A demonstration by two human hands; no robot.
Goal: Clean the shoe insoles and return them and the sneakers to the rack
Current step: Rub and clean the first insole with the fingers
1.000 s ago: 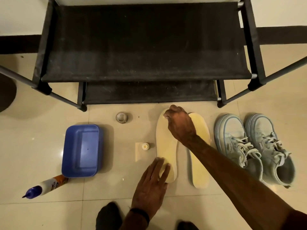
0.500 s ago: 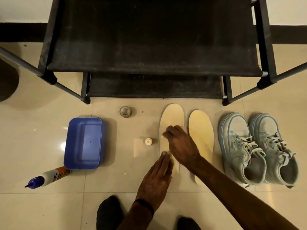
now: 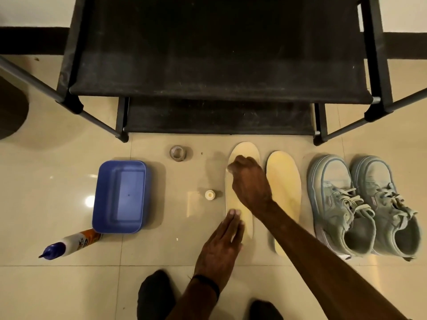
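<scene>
Two pale yellow insoles lie side by side on the tiled floor in front of the black shoe rack (image 3: 219,88). My left hand (image 3: 221,245) lies flat with straight fingers, pressing down the heel end of the left insole (image 3: 242,150). My right hand (image 3: 250,183) is over that insole's upper half with curled fingers that seem to pinch a small pale wipe against it; most of the wipe is hidden. The right insole (image 3: 284,179) lies untouched. A pair of light blue sneakers (image 3: 339,204) stands to its right, toes toward the rack.
A blue plastic tub (image 3: 119,195) sits on the floor at the left. A white bottle with a blue nozzle (image 3: 69,244) lies by its near corner. A small white cap (image 3: 209,194) and a small round container (image 3: 177,153) lie left of the insoles. My dark-socked feet (image 3: 154,294) are at the bottom.
My right hand slid from the left insole's toe down to its middle, then back up toward the toe. The left hand stayed on the heel end.
</scene>
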